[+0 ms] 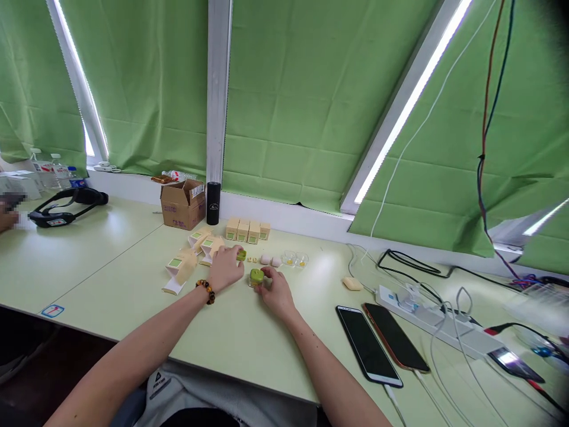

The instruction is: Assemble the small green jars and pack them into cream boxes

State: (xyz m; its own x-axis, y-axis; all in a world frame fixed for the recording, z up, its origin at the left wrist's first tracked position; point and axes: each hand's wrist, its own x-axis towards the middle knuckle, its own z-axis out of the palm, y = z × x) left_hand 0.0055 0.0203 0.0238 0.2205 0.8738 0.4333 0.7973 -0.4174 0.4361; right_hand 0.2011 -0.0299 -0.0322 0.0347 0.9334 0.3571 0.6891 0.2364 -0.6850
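Crowding the left hand (226,268): opened cartons (180,267), closed boxes (242,230) beyond.

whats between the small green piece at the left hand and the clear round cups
Tiny yellow pieces and two pale pink rounded pieces lie between, in the head view.

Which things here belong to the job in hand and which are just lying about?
Probably the job's:
green-lidded jar, by right hand
green piece, by left hand
opened cartons
small boxes
pink pieces

Probably just lying about:
phones
power strip
black tumbler
headset
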